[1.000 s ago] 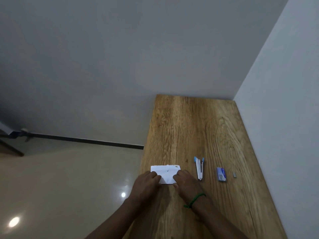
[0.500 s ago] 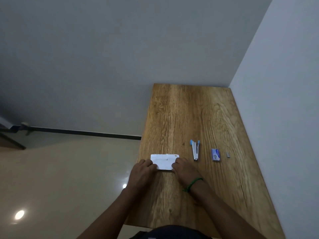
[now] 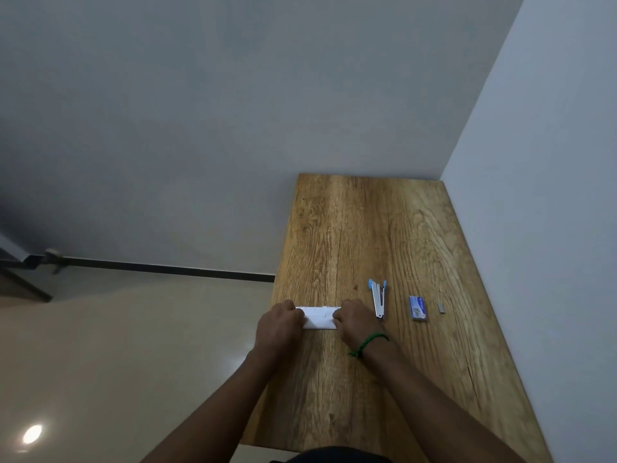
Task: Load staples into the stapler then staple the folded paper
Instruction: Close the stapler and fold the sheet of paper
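Note:
A white folded paper (image 3: 320,318) lies near the left edge of the wooden table (image 3: 364,228). My left hand (image 3: 278,325) covers its left end and my right hand (image 3: 355,320) covers its right end, both pressing it flat with curled fingers. Just right of my right hand lies the stapler (image 3: 378,298), silver with blue tips, opened out on the table. Further right sit a small blue staple box (image 3: 418,307) and a short grey strip of staples (image 3: 441,308).
The table stands in a corner, with a grey wall behind and a white wall (image 3: 551,195) along its right side. Beige floor (image 3: 117,345) lies beyond the table's left edge. A green band circles my right wrist.
The paper looks narrower now, folded down into a slimmer strip. Both hands have slid onto its ends. The camera has tilted, so the table sits lower in view.

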